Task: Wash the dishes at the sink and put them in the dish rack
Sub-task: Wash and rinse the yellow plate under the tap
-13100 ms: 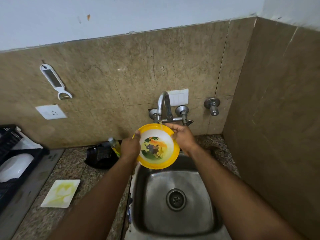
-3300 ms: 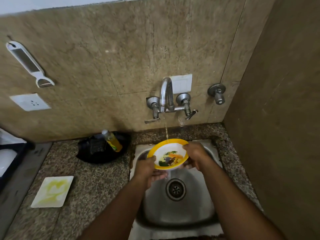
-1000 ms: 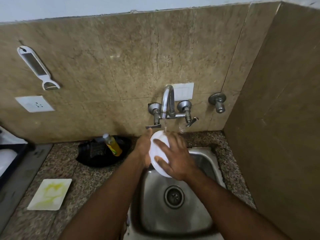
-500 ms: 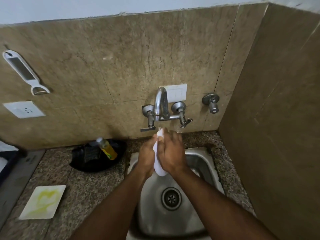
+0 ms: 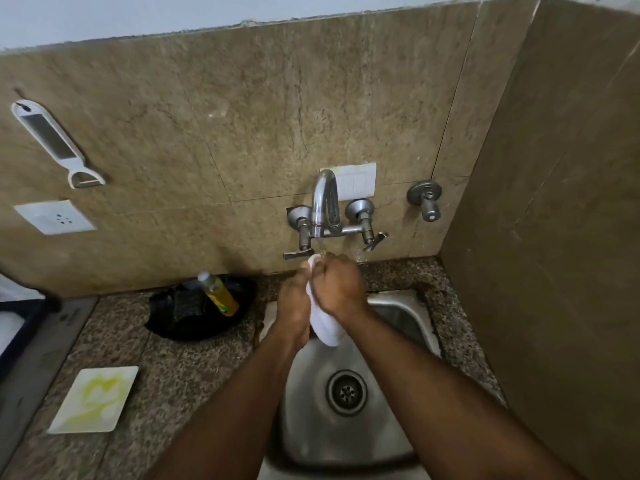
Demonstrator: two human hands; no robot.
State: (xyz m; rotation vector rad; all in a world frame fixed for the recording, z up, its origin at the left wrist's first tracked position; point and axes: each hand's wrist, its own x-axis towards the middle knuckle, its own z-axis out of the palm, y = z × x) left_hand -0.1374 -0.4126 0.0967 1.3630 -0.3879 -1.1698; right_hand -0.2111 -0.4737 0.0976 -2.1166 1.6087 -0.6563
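Mid-rinse: both hands, left hand (image 5: 294,303) and right hand (image 5: 337,289), grip 1 white-backed bowl (image 5: 323,329) edge-on under running tap (image 5: 323,202). Left: rack it, then stained square plate (image 5: 93,398) on near-left counter.

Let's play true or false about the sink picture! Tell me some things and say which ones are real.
1. Both hands hold the white-backed plate under the tap. True: the left hand and right hand grip it edge-on.
2. Water runs from the curved metal tap. True.
3. The steel sink is full of dishes. False: only its drain shows in the basin.
4. The yellow soap bottle stands upright in the sink. False: it leans in a black holder on the speckled counter.
5. The square white plate is clean. False: it has yellow smears.
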